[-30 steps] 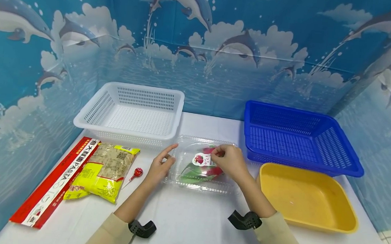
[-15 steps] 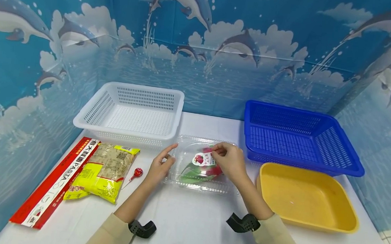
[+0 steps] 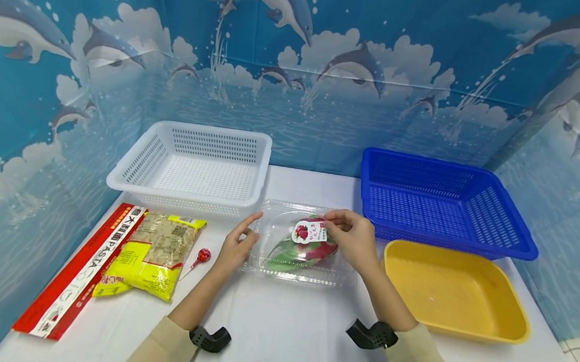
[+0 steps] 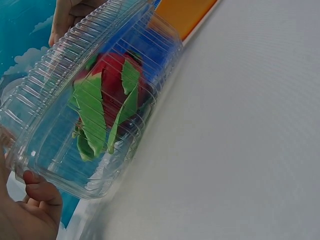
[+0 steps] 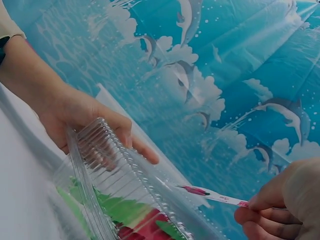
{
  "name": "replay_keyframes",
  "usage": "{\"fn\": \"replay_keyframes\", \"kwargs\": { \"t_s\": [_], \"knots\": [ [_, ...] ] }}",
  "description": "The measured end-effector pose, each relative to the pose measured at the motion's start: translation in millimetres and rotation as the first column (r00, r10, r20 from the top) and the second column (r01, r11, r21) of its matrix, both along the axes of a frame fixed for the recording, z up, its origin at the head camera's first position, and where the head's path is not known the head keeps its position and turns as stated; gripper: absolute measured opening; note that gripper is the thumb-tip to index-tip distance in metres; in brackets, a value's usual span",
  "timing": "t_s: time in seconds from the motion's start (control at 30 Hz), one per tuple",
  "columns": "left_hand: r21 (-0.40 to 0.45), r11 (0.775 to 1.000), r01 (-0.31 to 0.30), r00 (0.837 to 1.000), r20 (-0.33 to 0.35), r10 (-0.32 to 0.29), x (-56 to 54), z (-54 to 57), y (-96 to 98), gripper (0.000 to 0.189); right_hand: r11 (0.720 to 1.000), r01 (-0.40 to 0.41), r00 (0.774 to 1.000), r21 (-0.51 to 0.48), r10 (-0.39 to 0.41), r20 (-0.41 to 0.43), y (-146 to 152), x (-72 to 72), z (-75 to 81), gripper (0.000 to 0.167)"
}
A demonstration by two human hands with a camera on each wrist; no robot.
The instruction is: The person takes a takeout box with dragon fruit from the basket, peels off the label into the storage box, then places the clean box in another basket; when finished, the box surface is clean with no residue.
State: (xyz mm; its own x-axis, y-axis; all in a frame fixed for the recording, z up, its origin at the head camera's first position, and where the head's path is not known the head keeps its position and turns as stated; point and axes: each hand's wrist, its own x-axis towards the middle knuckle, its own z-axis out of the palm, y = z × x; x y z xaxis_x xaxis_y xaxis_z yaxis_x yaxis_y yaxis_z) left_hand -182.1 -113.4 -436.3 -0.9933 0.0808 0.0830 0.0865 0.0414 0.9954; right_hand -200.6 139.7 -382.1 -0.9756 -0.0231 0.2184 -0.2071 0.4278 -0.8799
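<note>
A clear plastic clamshell box [image 3: 276, 233] lies mid-table with a red and green dragon fruit [image 4: 107, 95] inside. My left hand [image 3: 239, 246] holds the box at its left end, index finger stretched along the edge and thumb at the side, as the left wrist view also shows. Over the right part of the lid, my right hand [image 3: 354, 239] pinches the edge of a white label [image 3: 311, 231] with a fruit picture. In the right wrist view, the label [image 5: 212, 195] stands edge-on above the lid, its end between thumb and fingers.
Behind the box stand a white basket [image 3: 188, 196] at left and a blue basket [image 3: 447, 245] at right. A yellow tub [image 3: 452, 321] sits at right front. At left lie a red pasta packet [image 3: 78, 273], a yellow food bag [image 3: 154, 272] and a red lollipop [image 3: 204, 255].
My right hand has shifted slightly right and back with the label, which has moved right with it and shows more of its print. The left hand stays at the box's left end.
</note>
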Motion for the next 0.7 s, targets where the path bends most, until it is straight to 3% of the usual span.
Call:
{"fn": "replay_keyframes", "kwargs": {
  "t_s": [0.2,0.47,0.7],
  "knots": [
    [-0.004,1.0,0.008,1.0,-0.003,-0.008,-1.0,-1.9,-1.0,0.048,1.0,0.004,0.998,-0.004,-0.004,0.059,11,5.8,3.9,0.014],
    [-0.022,1.0,0.0,1.0,-0.001,0.0,0.0,0.5,-0.7,0.048,0.996,0.018,0.998,-0.088,-0.013,0.058,24,14.0,6.1,0.021],
    [-0.027,1.0,-0.005,1.0,0.01,0.006,1.7,1.9,0.2,0.048,0.994,0.053,0.997,-0.095,-0.047,0.06,39,19.0,4.2,0.022]
  ]
}}
